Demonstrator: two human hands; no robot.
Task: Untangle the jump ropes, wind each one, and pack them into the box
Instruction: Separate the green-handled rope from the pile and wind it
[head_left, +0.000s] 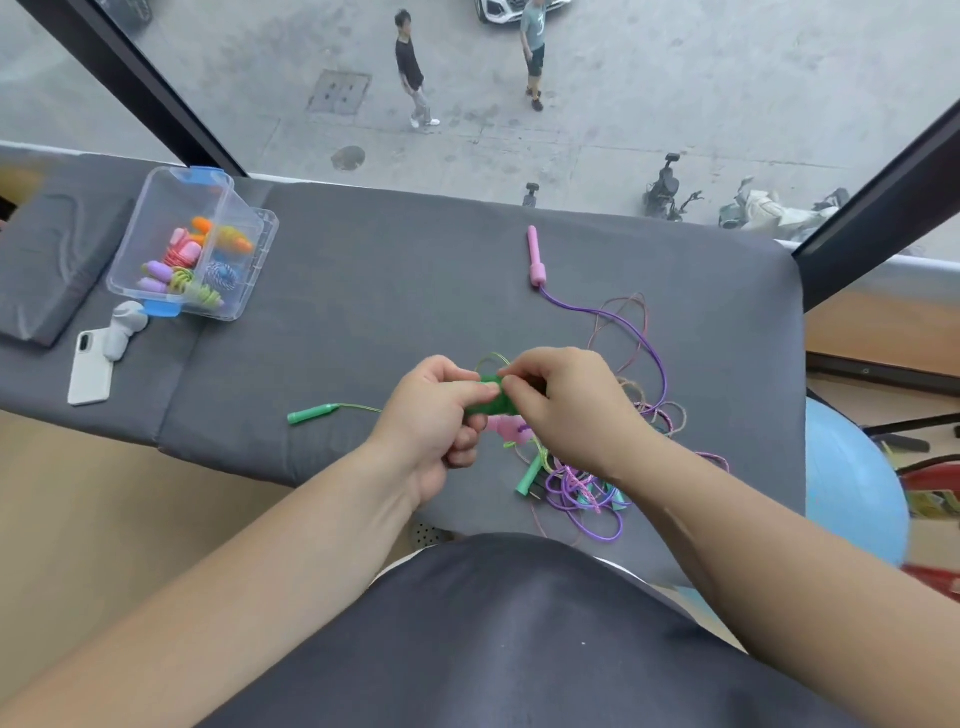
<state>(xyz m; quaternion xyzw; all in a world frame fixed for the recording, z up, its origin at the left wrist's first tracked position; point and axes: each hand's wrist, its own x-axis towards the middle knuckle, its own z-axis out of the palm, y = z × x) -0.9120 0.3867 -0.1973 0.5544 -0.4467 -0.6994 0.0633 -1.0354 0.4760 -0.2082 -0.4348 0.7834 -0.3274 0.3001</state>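
The grey padded worktop (389, 291) carries everything. At its far left corner stands the clear plastic box with blue latches (171, 197), lid open, with several wound ropes already inside. Near the front right edge lies the loose tangle of purple, pink and teal jump ropes (582, 488); one purple cord runs from it up to a pink handle (535, 257).

Above the tangle, the left hand (441, 415) has its grip closed round a green handle wrapped in thin green cord (491, 397). The right hand (561, 400) pinches the cord at the top of that bundle. The rope's other green handle (311, 414) lies on the worktop to the left, joined by a short slack run of cord (363, 408).

The winding looks nearly done. To finish it well, the left grip should hold the turns firmly so that none slips. The right should lay each pass snug beside the last and draw the free handle in without snagging the tangle below. The bundle can then go to the box, well apart on the left.
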